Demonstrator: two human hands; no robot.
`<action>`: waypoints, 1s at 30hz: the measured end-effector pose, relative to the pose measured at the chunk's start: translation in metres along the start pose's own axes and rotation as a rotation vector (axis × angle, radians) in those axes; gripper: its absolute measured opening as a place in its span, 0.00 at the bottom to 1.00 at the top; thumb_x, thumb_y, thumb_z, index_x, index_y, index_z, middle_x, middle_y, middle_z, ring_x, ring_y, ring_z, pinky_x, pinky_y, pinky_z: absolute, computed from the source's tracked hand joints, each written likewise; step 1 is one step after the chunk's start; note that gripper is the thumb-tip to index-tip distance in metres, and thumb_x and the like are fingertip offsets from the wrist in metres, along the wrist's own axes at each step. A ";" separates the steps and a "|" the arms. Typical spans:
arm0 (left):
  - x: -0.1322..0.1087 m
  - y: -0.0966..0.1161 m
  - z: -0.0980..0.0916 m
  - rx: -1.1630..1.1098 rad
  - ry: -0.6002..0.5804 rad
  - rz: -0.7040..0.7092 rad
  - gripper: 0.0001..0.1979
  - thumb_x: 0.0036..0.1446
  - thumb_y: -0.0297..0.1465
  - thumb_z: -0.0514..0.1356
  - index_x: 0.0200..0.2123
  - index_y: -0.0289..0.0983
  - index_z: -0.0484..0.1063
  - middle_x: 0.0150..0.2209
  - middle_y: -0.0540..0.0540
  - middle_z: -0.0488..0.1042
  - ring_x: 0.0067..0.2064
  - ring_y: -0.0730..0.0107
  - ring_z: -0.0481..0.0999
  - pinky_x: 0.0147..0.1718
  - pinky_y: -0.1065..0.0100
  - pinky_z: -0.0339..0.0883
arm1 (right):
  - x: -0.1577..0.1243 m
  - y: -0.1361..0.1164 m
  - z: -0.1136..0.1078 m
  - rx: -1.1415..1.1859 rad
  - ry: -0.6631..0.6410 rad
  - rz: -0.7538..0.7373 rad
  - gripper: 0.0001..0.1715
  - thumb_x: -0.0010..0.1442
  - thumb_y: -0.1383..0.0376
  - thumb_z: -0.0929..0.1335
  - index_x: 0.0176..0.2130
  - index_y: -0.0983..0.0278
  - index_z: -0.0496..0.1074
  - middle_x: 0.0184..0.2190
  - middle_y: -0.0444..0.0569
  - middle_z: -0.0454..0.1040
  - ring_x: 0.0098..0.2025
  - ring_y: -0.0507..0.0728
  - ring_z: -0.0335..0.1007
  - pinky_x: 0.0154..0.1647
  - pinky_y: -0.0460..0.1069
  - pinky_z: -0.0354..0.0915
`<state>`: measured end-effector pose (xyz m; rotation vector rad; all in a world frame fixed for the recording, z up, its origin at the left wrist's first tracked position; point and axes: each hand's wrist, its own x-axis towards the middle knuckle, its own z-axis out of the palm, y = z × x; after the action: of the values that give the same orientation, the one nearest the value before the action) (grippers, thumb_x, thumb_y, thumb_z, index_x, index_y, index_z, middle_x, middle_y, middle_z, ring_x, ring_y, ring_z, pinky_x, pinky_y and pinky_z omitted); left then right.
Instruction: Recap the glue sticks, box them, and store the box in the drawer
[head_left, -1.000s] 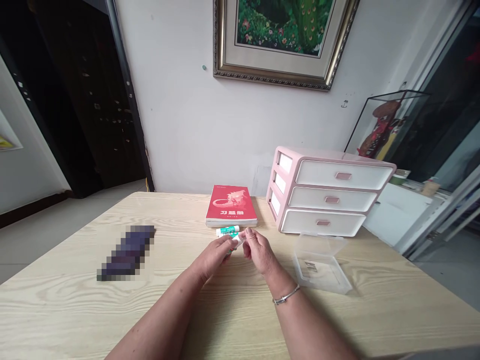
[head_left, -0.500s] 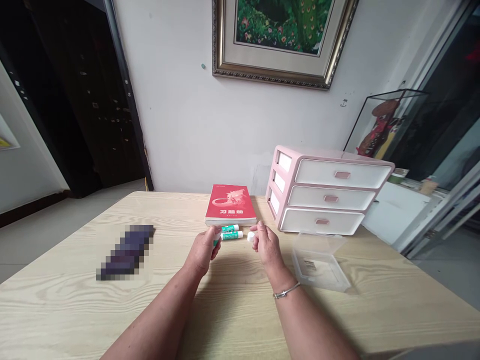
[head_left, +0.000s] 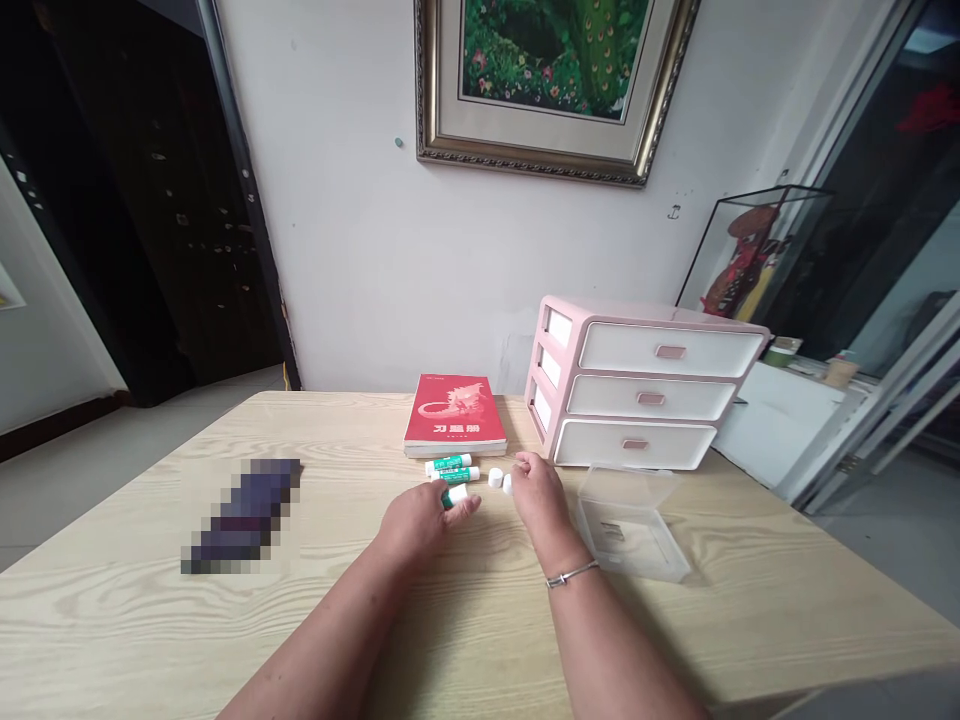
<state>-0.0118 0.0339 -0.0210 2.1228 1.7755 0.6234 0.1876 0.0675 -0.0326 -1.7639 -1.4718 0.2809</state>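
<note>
My left hand (head_left: 421, 518) is around a green-and-white glue stick (head_left: 454, 495), low over the table; the thumb stretches out along its near side, and the fingers cover its left end. Just beyond lie two more glue sticks (head_left: 448, 464), side by side. My right hand (head_left: 541, 492) is at the table top, its fingers at a small white cap (head_left: 508, 484). That cap is partly hidden by the hand, so the grip on it shows only in part. Another white cap (head_left: 495, 478) stands to its left, apart from the fingers.
A red book (head_left: 455, 415) lies behind the glue sticks. At the right are a pink-and-white drawer unit (head_left: 649, 390) and a clear plastic box (head_left: 637, 545) with its lid raised. A blurred dark object (head_left: 244, 517) lies on the left of the wooden table (head_left: 315, 590).
My left hand has come down and rightward, turning so that the glue stick lies more level. My right hand has lowered slightly. Two white caps now show where one was visible.
</note>
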 end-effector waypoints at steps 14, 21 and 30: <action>0.008 -0.005 0.017 0.140 0.183 0.233 0.16 0.66 0.41 0.52 0.47 0.40 0.75 0.45 0.42 0.76 0.49 0.58 0.74 0.48 0.62 0.66 | -0.010 -0.001 0.006 -0.345 -0.155 -0.108 0.14 0.62 0.68 0.66 0.47 0.66 0.75 0.42 0.58 0.77 0.47 0.62 0.72 0.45 0.49 0.61; 0.030 -0.005 0.022 0.237 0.155 0.152 0.16 0.63 0.28 0.53 0.51 0.40 0.74 0.50 0.41 0.75 0.54 0.55 0.70 0.54 0.61 0.63 | -0.011 -0.014 -0.002 -0.204 -0.054 -0.065 0.16 0.63 0.65 0.64 0.49 0.66 0.75 0.44 0.57 0.76 0.48 0.62 0.71 0.45 0.50 0.62; 0.030 -0.006 0.023 0.193 0.063 0.070 0.18 0.62 0.31 0.54 0.54 0.39 0.72 0.52 0.38 0.75 0.55 0.53 0.71 0.54 0.60 0.62 | -0.025 -0.015 -0.002 -0.284 -0.122 -0.333 0.17 0.56 0.72 0.66 0.44 0.63 0.77 0.43 0.54 0.75 0.49 0.61 0.68 0.51 0.51 0.59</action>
<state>-0.0016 0.0655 -0.0396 2.3254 1.8699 0.5629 0.1707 0.0440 -0.0288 -1.7021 -1.9403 0.0062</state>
